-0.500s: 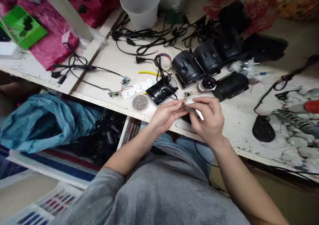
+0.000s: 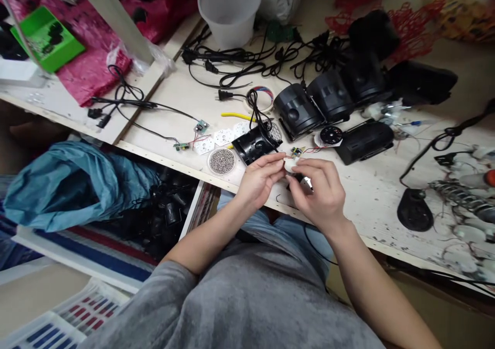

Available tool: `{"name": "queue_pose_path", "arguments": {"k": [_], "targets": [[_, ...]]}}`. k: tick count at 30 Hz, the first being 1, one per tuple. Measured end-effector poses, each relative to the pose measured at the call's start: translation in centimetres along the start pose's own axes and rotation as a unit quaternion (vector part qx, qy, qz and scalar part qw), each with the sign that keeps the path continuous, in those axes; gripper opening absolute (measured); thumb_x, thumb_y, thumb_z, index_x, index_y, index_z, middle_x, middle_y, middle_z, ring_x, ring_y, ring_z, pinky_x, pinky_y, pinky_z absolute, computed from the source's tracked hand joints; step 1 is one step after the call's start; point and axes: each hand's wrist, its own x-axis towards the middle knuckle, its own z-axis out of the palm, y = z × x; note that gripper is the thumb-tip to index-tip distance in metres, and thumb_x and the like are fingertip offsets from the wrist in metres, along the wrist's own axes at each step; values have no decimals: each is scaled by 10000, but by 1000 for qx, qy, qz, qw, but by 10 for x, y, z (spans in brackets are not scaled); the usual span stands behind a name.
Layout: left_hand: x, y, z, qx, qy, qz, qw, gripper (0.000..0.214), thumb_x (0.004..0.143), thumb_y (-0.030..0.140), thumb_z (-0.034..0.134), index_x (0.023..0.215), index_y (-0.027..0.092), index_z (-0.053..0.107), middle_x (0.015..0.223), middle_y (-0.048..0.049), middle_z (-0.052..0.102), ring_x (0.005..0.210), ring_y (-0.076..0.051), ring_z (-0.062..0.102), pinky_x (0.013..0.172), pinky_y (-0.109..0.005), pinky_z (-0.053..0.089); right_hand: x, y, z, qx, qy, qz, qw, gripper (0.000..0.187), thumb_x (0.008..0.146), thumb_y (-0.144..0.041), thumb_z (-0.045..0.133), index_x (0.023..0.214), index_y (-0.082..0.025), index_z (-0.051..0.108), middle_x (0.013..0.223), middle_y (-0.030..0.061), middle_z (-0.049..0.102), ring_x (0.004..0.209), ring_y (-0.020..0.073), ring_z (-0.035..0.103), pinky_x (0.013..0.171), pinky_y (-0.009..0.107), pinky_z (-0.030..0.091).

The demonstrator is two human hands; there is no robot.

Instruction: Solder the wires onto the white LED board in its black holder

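Observation:
A small white round part [image 2: 290,165] is pinched between my two hands above the bench's front edge. My left hand [image 2: 263,178] grips its left side with the fingertips, palm turned up. The fingers and thumb of my right hand [image 2: 320,188] close on its right side. Just beyond the fingers lies a small circuit board [image 2: 297,151] with thin red wires. A black housing [image 2: 257,144] with a coiled cord sits left of it, beside a round dish of small screws [image 2: 221,161]. Something dark and shiny under my right hand is mostly hidden.
Black cylindrical housings [image 2: 298,111] and tangled power cords [image 2: 235,60] fill the back. A white bucket [image 2: 229,9] stands behind them. White discs [image 2: 223,136] lie to the left; a soldering iron stand with a coil [image 2: 460,197] is at right. A blue bag [image 2: 77,184] sits below.
The view has shifted a little, so the bench things appear farther right and lower. The white part has turned in my fingers and shows a plainer white face.

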Motion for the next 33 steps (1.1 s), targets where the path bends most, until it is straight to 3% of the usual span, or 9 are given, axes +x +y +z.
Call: {"name": "queue_pose_path", "arguments": {"k": [4, 11, 14, 17, 20, 24, 27, 30, 33], "targets": [[0, -1, 2, 5, 10, 10, 1000, 141, 721, 28, 707, 814, 117, 765, 834, -47, 750, 809, -134, 697, 919, -314, 523, -2, 2, 1, -23, -7, -30, 999, 321, 851, -75, 683, 1121, -221, 589, 1006, 88, 667, 978, 243, 674, 824, 417, 599], [0, 0, 5, 6, 56, -19, 998, 147, 701, -1, 648, 778, 95, 729, 791, -61, 731, 785, -142, 706, 870, -300, 544, 4, -1, -6, -5, 6, 9, 1000, 262, 852, -103, 681, 1074, -223, 610, 963, 79, 688, 924, 236, 682, 791, 414, 593], [-2, 2, 2, 53, 52, -19, 997, 116, 718, 65, 658, 805, 105, 722, 802, -67, 724, 752, -148, 697, 786, -295, 552, 1, 13, -21, -10, 54, 138, 989, 205, 846, -225, 725, 1029, -244, 634, 958, 64, 691, 911, 233, 679, 768, 405, 587], [-4, 4, -5, 189, 13, 33, 981, 133, 708, 170, 745, 838, 143, 730, 688, 4, 635, 577, -87, 556, 600, -236, 454, -13, 40, -40, 18, 62, 342, 938, 224, 832, -360, 732, 1008, -241, 662, 955, 57, 704, 848, 209, 676, 751, 383, 580], [-7, 3, -9, 345, -65, 80, 933, 264, 685, 240, 823, 928, 173, 746, 621, 61, 502, 539, -68, 417, 548, -223, 352, -31, 61, -56, 9, 21, 428, 904, 206, 810, -393, 738, 936, -236, 696, 851, 35, 700, 718, 190, 649, 738, 399, 556], [-8, -1, -5, 514, -156, 131, 833, 525, 623, 215, 899, 1117, 200, 721, 699, 60, 508, 628, -101, 463, 616, -245, 380, -44, 54, -63, -122, -14, 309, 943, 190, 870, -389, 685, 907, -210, 738, 865, 76, 652, 785, 235, 636, 779, 448, 524], [-6, -3, 1, 596, -177, 169, 764, 559, 630, 193, 909, 1149, 212, 700, 726, 52, 526, 702, -134, 512, 674, -261, 405, -43, 31, -61, -99, -57, 223, 968, 158, 915, -339, 656, 919, -199, 728, 841, 66, 629, 792, 216, 631, 701, 372, 525], [-5, -4, 6, 645, -172, 191, 719, 487, 650, 178, 901, 1091, 204, 696, 720, 46, 536, 721, -151, 529, 689, -266, 402, -41, 14, -54, -56, -109, 198, 972, 155, 932, -315, 643, 981, -182, 706, 854, 53, 610, 733, 185, 607, 641, 333, 523], [-7, -6, 9, 664, -157, 218, 698, 415, 677, 170, 879, 1047, 195, 692, 759, 17, 576, 752, -175, 549, 710, -281, 404, -41, 7, -49, -107, -120, 194, 968, 216, 939, -321, 625, 1029, -135, 690, 887, 83, 591, 748, 212, 593, 655, 365, 541]]}}
